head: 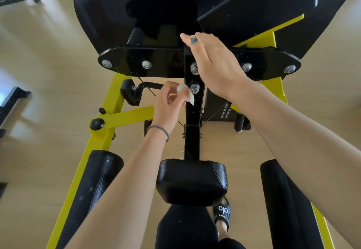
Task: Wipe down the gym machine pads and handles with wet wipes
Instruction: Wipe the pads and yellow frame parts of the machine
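My left hand (pixel 170 102) pinches a crumpled white wet wipe (pixel 186 94) against the left side of the black upright post (pixel 192 123) of the gym machine, beside a bolt (pixel 195 89). My right hand (pixel 213 63) rests over the top of the same post where it meets the black cross plate (pixel 140 63), fingers curled over the far side and thumb pointing left. Below the post sits a black square pad (pixel 191 182). Two black roller pads lie at the left (pixel 93 190) and right (pixel 287 203).
The machine has a yellow frame (pixel 105 131) and large black shrouds (pixel 136 4) at the top. A black handle lever (pixel 140 90) sticks out left of the post. A foot in a black sandal (pixel 221 214) stands on the pale wooden floor (pixel 43 53).
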Available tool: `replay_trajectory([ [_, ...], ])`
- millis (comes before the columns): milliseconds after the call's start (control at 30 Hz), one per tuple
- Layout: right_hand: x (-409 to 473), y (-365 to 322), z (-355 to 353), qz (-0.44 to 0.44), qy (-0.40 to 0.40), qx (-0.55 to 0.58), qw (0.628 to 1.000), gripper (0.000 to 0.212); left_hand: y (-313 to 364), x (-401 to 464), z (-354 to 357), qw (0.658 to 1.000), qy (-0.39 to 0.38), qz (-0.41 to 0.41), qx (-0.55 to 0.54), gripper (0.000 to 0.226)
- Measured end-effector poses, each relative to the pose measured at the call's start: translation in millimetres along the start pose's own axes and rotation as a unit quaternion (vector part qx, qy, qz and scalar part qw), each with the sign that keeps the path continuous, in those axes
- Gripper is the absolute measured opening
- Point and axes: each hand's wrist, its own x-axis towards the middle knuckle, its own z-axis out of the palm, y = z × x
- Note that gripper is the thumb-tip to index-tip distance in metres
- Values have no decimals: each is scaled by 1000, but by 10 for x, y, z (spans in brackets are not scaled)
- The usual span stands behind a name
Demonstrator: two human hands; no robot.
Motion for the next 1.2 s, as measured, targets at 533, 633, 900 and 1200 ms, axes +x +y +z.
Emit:
replay_trajectory([
  [533,3,67,118,-21,42,-10,999,48,-58,-283,483,986,147,-72,-13,18],
  [633,-2,81,118,-30,44,-15,998,47,-305,-216,521,976,115,-183,17,19],
  [900,7,127,156,-39,60,-14,997,46,-162,-153,507,973,144,-182,-15,17],
  [1200,38,165,192,-47,68,-28,996,49,-579,50,482,843,90,-477,-234,14],
])
